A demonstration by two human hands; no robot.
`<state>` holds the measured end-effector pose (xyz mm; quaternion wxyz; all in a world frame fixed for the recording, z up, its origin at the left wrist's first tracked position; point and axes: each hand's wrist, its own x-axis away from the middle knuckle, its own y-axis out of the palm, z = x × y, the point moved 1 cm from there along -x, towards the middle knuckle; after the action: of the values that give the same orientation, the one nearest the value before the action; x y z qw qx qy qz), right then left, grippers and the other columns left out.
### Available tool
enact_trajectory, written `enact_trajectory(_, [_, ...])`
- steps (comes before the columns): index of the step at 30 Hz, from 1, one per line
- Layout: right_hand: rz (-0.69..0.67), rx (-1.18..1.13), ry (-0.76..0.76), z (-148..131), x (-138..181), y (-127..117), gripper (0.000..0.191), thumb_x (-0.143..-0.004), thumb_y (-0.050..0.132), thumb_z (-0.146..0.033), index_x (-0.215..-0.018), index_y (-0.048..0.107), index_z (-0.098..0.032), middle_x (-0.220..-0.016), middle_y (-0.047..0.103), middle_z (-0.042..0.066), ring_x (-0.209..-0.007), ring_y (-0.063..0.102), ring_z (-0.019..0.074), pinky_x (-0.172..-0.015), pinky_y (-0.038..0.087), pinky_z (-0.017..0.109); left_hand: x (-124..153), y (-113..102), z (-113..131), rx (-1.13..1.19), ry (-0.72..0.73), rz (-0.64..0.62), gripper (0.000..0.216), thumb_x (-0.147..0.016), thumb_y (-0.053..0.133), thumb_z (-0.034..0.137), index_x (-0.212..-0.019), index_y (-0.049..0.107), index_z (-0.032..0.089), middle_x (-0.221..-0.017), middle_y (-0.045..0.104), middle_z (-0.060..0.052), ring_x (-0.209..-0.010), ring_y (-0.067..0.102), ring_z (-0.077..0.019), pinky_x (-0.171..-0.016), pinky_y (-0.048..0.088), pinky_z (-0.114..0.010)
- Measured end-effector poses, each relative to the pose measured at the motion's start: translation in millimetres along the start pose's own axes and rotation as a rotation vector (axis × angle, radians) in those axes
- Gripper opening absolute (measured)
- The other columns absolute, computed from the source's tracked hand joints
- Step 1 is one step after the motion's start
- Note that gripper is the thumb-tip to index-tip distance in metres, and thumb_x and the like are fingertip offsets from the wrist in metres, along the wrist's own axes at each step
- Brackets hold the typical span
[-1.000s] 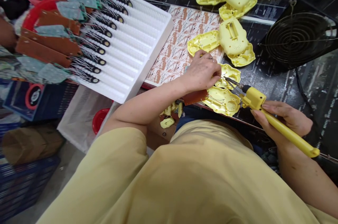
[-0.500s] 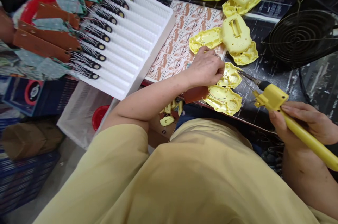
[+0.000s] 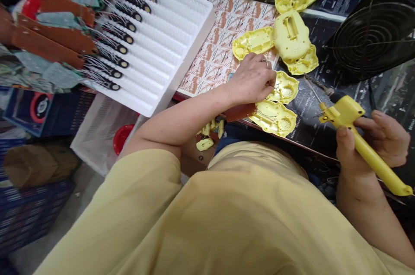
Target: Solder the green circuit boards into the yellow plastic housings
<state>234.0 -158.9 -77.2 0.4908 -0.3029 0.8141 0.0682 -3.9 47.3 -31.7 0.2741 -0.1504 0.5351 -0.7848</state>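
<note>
My right hand (image 3: pixel 350 149) is wrapped round the handle of a yellow soldering gun (image 3: pixel 372 156). Its dark tip and thin solder feed tube point left toward the yellow shells, apart from them. My left hand (image 3: pixel 254 78) is closed, fingers curled down over a yellow plastic shell half (image 3: pixel 285 87); whatever the fingertips pinch is hidden under the hand. Nearer my body lies another open shell half (image 3: pixel 277 118) with thin wires and a round perforated patch. A brown circuit board (image 3: pixel 240 112) sits beside it, partly under my left wrist.
A white foam tray (image 3: pixel 181 28) at left carries rows of wired round black parts and brown boards (image 3: pixel 48 46). More yellow shells (image 3: pixel 292 35) lie on the patterned sheet (image 3: pixel 217 46) and dark bench mat. A black fan (image 3: pixel 369 37) stands at right. A red bowl (image 3: pixel 123 139) sits lower left.
My right hand has drawn the soldering gun back to the right, its tip now away from the shell near my left hand. My left hand stays nearly in place.
</note>
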Motion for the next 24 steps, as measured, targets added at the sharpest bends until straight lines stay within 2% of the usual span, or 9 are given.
enact_trajectory(2, [0.017, -0.008, 0.007, 3.0, 0.4, 0.1, 0.051, -0.089, 0.095, -0.043, -0.135, 0.079, -0.029, -0.110, 0.081, 0.005, -0.072, 0.078, 0.0193, -0.062, 0.066, 0.030, 6.0, -3.8, -2.2, -0.016, 0.016, 0.002, 0.024, -0.101, 0.068, 0.045, -0.107, 0.081, 0.025, -0.129, 0.076, -0.011, -0.141, 0.059, -0.0421, -0.127, 0.039, -0.068])
enact_trajectory(4, [0.028, -0.003, 0.019, 5.0, 0.8, -0.8, 0.052, -0.087, 0.097, -0.044, -0.133, 0.079, -0.027, -0.109, 0.080, 0.005, -0.072, 0.077, 0.0192, -0.063, 0.066, 0.031, 13.2, -11.0, -8.5, -0.022, 0.040, -0.009, 0.042, -0.102, 0.071, 0.056, -0.133, 0.077, 0.029, -0.157, 0.066, -0.012, -0.155, 0.049, -0.0428, -0.132, 0.035, -0.066])
enact_trajectory(8, [0.060, -0.013, 0.015, 7.3, 0.6, -0.5, 0.049, -0.088, 0.097, -0.046, -0.130, 0.080, -0.027, -0.104, 0.078, 0.003, -0.070, 0.076, 0.0179, -0.062, 0.066, 0.029, 32.1, -25.9, -24.5, -0.026, 0.132, -0.199, 0.091, -0.097, 0.076, 0.072, -0.171, 0.049, 0.029, -0.187, 0.034, -0.018, -0.174, 0.027, -0.0462, -0.138, 0.028, -0.067])
enact_trajectory(10, [0.062, -0.012, 0.014, 7.8, -0.1, 0.7, 0.048, -0.089, 0.096, -0.044, -0.131, 0.080, -0.028, -0.104, 0.079, 0.003, -0.070, 0.076, 0.0175, -0.064, 0.065, 0.029, 45.0, -28.6, -27.3, -0.056, 0.174, -0.317, 0.100, -0.096, 0.076, 0.075, -0.176, 0.041, 0.028, -0.188, 0.028, -0.021, -0.174, 0.028, -0.0473, -0.137, 0.030, -0.067])
enact_trajectory(12, [0.067, -0.003, 0.025, 8.1, -0.6, 1.6, 0.046, -0.090, 0.094, -0.043, -0.131, 0.081, -0.028, -0.104, 0.080, 0.003, -0.071, 0.077, 0.0177, -0.063, 0.064, 0.028, 59.0, -27.2, -24.8, -0.116, 0.184, -0.346, 0.104, -0.092, 0.081, 0.076, -0.176, 0.042, 0.028, -0.187, 0.028, -0.024, -0.171, 0.036, -0.0482, -0.136, 0.034, -0.065])
enact_trajectory(15, [0.082, 0.030, 0.036, 9.0, 0.0, 1.3, 0.044, -0.090, 0.093, -0.048, -0.126, 0.081, -0.025, -0.099, 0.079, 0.004, -0.069, 0.077, 0.0189, -0.061, 0.063, 0.029, 77.1, -21.1, -15.8, -0.207, 0.155, -0.257, 0.099, -0.089, 0.089, 0.062, -0.172, 0.050, 0.023, -0.183, 0.035, -0.028, -0.162, 0.049, -0.0484, -0.130, 0.044, -0.062])
enact_trajectory(18, [0.081, 0.068, 0.043, 12.4, 1.5, 0.6, 0.043, -0.089, 0.094, -0.050, -0.121, 0.081, -0.023, -0.098, 0.079, 0.005, -0.067, 0.076, 0.0201, -0.060, 0.064, 0.031, 91.7, -21.5, -10.0, -0.214, 0.126, -0.200, 0.080, -0.093, 0.085, 0.041, -0.165, 0.058, 0.019, -0.174, 0.050, -0.028, -0.151, 0.062, -0.0442, -0.123, 0.053, -0.057])
enact_trajectory(21, [0.128, 0.050, 0.015, 16.9, 2.2, 0.8, 0.044, -0.088, 0.094, -0.053, -0.118, 0.081, -0.024, -0.097, 0.078, 0.004, -0.062, 0.073, 0.0187, -0.055, 0.062, 0.030, 114.6, -39.5, -15.3, -0.158, 0.085, -0.213, 0.064, -0.096, 0.074, 0.035, -0.156, 0.065, 0.016, -0.161, 0.064, -0.023, -0.137, 0.070, -0.0365, -0.117, 0.058, -0.048])
enact_trajectory(24, [0.166, 0.018, -0.002, 19.9, 2.5, 1.9, 0.045, -0.086, 0.095, -0.055, -0.117, 0.082, -0.025, -0.095, 0.077, 0.003, -0.059, 0.070, 0.0171, -0.054, 0.060, 0.030, 158.5, -68.7, -31.7, -0.097, 0.021, -0.230, 0.055, -0.102, 0.063, 0.048, -0.149, 0.069, 0.019, -0.148, 0.073, -0.014, -0.123, 0.074, -0.0309, -0.111, 0.060, -0.041])
